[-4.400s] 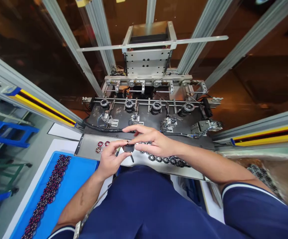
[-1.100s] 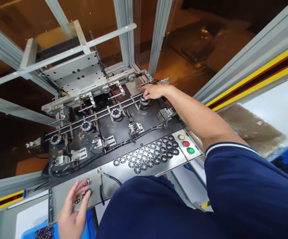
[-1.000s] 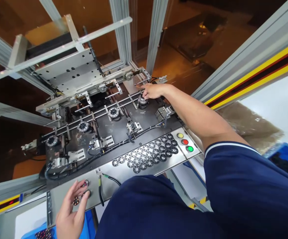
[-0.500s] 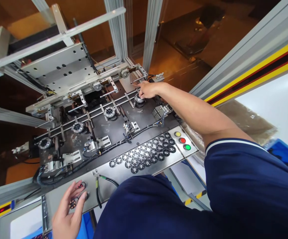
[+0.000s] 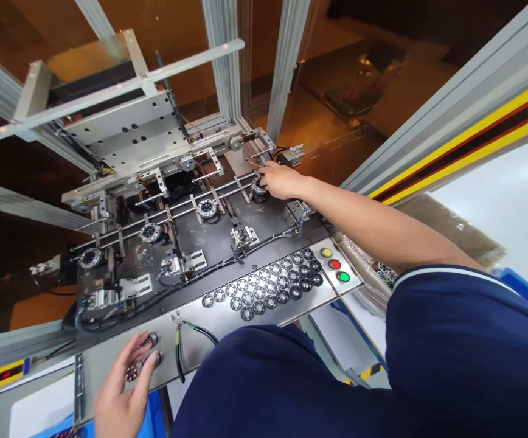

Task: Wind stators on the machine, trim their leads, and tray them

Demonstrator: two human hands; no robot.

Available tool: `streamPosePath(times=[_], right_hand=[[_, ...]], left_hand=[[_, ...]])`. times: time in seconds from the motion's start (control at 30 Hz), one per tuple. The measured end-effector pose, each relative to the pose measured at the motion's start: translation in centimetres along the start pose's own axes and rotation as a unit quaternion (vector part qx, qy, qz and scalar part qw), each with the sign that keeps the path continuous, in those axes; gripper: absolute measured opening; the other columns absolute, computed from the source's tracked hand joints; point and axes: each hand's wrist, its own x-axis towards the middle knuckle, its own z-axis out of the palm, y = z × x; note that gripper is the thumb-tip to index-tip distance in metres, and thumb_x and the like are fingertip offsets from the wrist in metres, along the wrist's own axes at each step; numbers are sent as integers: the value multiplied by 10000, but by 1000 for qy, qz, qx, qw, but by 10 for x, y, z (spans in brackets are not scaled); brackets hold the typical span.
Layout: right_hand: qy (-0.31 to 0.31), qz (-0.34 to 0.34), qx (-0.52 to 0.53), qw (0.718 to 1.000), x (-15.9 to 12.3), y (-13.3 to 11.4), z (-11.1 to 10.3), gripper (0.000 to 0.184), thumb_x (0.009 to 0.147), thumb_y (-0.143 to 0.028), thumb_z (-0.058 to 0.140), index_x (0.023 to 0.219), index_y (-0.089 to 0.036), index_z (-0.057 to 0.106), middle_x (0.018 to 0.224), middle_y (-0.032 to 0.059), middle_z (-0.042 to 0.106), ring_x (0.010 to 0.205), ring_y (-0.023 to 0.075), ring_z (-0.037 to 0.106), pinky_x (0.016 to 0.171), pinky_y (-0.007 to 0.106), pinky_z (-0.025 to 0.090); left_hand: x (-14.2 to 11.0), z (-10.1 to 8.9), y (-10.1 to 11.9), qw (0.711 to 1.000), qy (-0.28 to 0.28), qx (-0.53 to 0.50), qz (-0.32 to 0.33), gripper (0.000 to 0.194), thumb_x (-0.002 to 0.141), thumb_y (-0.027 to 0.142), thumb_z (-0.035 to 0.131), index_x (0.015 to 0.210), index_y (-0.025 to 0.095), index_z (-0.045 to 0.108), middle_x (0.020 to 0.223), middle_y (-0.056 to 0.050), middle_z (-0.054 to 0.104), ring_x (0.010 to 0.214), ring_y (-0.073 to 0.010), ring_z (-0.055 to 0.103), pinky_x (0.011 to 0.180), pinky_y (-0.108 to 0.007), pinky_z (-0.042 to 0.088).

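My left hand [image 5: 122, 386] is at the lower left over the metal ledge, thumb and fingers curved around several small round parts with copper windings [image 5: 132, 371], like motor stators. Another dark ring [image 5: 152, 339] shows by its fingertips. Stretched out to the far right fixture, my right hand [image 5: 278, 179] has its fingers closed at the top of a round slotted part [image 5: 259, 191]; the fingertips partly hide it. Similar round parts sit in the other fixtures: one in the middle [image 5: 208, 209], one further left [image 5: 150, 232] and one at the far left [image 5: 90, 258].
Several dark round parts [image 5: 259, 292] lie in rows on the ledge. Cutting pliers [image 5: 180, 334] rest left of them. Yellow, red and green buttons [image 5: 335, 264] are at the ledge's right end. Metal rods, brackets and an overhead plate [image 5: 127, 137] surround the fixtures.
The view has shifted slightly, so the machine appears a little lower and further right. My right hand stays at the far right fixture; my left hand keeps its pose around the wound parts.
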Motion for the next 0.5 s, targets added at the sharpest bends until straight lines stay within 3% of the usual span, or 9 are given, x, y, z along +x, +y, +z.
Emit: streamPosePath(times=[0.17, 0.27, 0.4, 0.5], right_hand=[[-69, -1, -17, 997, -28, -13, -4, 664, 778, -62, 560, 1439, -121, 533, 1579, 117, 439, 1434, 345, 408, 1041, 455, 511], [-83, 1, -29, 996, -33, -18, -9, 705, 746, -38, 571, 1446, -113, 520, 1588, 133, 424, 1428, 350, 427, 1037, 462, 511], [-48, -12, -52, 997, -23, -39, -25, 573, 803, -37, 521, 1374, -58, 568, 1543, 201, 464, 1458, 407, 363, 1054, 567, 464], [-11, -94, -40, 995, -3, -66, -36, 594, 830, -7, 487, 1419, -77, 520, 1574, 164, 435, 1503, 356, 300, 1127, 549, 409]], left_hand=[[-3, 1, -12, 1000, 2, 6, -8, 671, 833, 599, 653, 1399, 257, 541, 1220, -82, 721, 1040, -273, 723, 1070, -455, 517], [-5, 5, -16, 1000, 2, 17, -6, 670, 826, 632, 635, 1379, 262, 555, 1184, -76, 736, 1024, -279, 730, 1046, -455, 526], [-8, 8, -15, 999, 11, 34, 3, 650, 847, 639, 599, 1380, 270, 551, 1197, -75, 738, 1029, -278, 734, 929, -404, 571], [-12, 5, -12, 999, 21, 46, 12, 629, 865, 624, 582, 1384, 270, 545, 1215, -76, 736, 1031, -268, 736, 832, -354, 589]])
